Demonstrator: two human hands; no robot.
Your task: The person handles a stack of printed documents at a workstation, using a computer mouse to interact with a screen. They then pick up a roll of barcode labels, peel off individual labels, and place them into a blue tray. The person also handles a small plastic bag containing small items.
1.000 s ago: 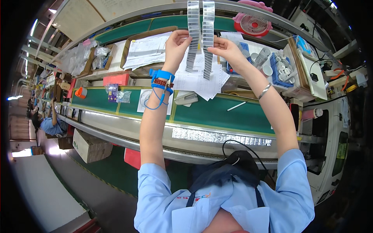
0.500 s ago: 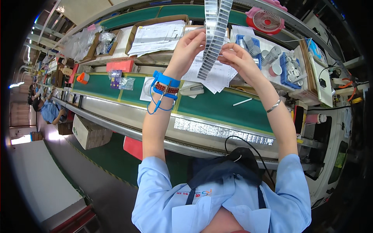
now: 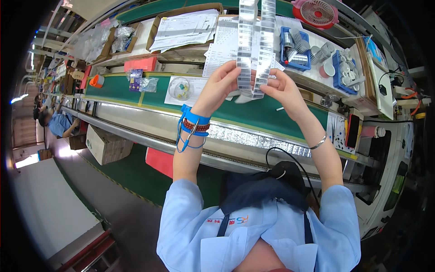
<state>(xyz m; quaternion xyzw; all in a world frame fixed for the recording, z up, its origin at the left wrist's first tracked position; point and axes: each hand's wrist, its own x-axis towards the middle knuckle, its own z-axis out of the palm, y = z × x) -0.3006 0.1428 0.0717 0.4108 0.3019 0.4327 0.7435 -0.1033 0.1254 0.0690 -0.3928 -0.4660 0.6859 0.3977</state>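
A long strip of printed labels (image 3: 245, 50) hangs in a loop in front of me, its two lengths side by side and running up past the top edge. My left hand (image 3: 220, 86) pinches the left length near its lower part. The right length is held between thumb and fingers of my right hand (image 3: 284, 90). Both hands are raised over the green bench mat (image 3: 226, 109). Below and left of the strip lies a clear round dish (image 3: 173, 89) with small bits in it, on white paper. A white pen (image 3: 279, 109) shows in part beneath my right hand.
Paper sheets (image 3: 181, 34) fill a cardboard tray at the back. Blue bins (image 3: 304, 66) with rolls and cups stand right, below a pink fan (image 3: 317, 13). An orange tape roll (image 3: 96, 81) sits left, near a person in blue (image 3: 60, 126).
Both hands and the strip have come lower and nearer to me, and the strip's two lengths now hang further apart. The round dish, hidden behind my left wrist before, shows now.
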